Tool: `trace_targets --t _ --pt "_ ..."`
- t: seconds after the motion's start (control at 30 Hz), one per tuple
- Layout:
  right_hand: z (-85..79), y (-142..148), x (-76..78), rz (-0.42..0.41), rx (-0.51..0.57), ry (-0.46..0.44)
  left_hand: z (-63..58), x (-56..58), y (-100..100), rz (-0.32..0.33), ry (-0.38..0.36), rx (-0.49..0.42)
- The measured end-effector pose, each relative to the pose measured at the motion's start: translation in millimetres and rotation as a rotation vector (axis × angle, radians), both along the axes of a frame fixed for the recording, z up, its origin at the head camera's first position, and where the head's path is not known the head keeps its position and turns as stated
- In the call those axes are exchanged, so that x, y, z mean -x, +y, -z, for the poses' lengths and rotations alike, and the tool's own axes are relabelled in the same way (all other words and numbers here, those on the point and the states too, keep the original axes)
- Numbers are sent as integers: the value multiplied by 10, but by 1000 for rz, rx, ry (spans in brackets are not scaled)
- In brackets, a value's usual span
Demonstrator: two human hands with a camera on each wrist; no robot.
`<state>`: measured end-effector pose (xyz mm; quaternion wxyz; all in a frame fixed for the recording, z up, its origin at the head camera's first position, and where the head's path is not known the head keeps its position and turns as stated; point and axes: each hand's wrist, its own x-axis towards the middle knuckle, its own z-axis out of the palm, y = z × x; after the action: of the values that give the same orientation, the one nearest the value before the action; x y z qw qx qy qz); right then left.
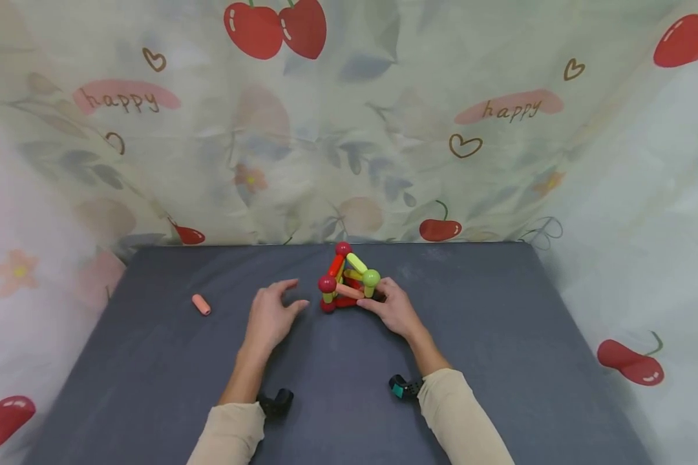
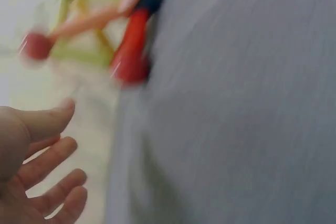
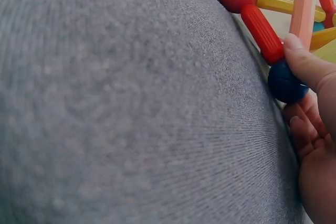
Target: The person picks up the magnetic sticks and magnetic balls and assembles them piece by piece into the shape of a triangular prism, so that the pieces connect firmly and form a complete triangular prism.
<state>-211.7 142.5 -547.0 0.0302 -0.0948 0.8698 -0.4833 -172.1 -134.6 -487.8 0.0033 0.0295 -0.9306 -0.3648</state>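
A building-toy frame of coloured balls and sticks [image 1: 349, 292] stands on the dark cloth, with red balls [image 1: 327, 284] at its left and top and a green ball [image 1: 371, 278] at its right. My right hand [image 1: 397, 311] holds its lower right corner. The right wrist view shows the thumb on a salmon stick [image 3: 303, 11] and the fingers behind a dark blue ball [image 3: 287, 82], where a red stick [image 3: 262, 34] joins. Left of the frame, my left hand [image 1: 270, 316] is apart from it, fingers loosely spread, holding nothing.
One loose salmon stick [image 1: 201, 305] lies on the dark table cloth [image 1: 349, 394], left of my left hand. A patterned curtain [image 1: 320, 148] hangs along the table's back edge. Black wrist devices [image 1: 405, 387] sit at both sleeves.
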Motion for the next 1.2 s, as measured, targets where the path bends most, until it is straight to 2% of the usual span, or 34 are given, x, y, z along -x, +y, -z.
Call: trace_targets --t 0.1,0.2,0.3,0.4,0.5,0.53,0.63,0.73,0.8,0.87,1.0,1.1,1.2 --pt "9 9 3 2 0 0 -111 -40 -403 -69 38 -36" --pt "2 11 9 -10 -1 7 -131 -73 -783 -181 58 -22" --pt "-22 20 11 -9 3 14 -65 -55 -1061 -297 70 6" --pt "-28 25 4 1 6 9 45 -21 -1238 -411 56 9" --pt "-23 19 -9 -7 3 -2 146 4 -1324 -493 2 13" --pt "-19 18 -12 -9 1 -3 175 12 -1338 -501 -29 16" --pt "-14 5 -14 -8 2 -2 226 36 -1352 -488 -102 31" --pt "-17 -9 -10 0 -5 -5 229 61 -1353 -462 -137 63" --pt "-17 -13 -7 -1 -10 -8 205 81 -1329 -436 -118 91" --pt "-15 -7 -5 -5 -12 -7 144 93 -1259 -384 -55 108" --pt "-11 21 -4 6 -9 4 -146 120 -944 -237 94 43" --pt "-25 17 -8 6 -5 9 -450 132 -614 -125 191 -41" --pt "-22 3 -14 5 -3 6 -653 140 -247 -13 302 -77"
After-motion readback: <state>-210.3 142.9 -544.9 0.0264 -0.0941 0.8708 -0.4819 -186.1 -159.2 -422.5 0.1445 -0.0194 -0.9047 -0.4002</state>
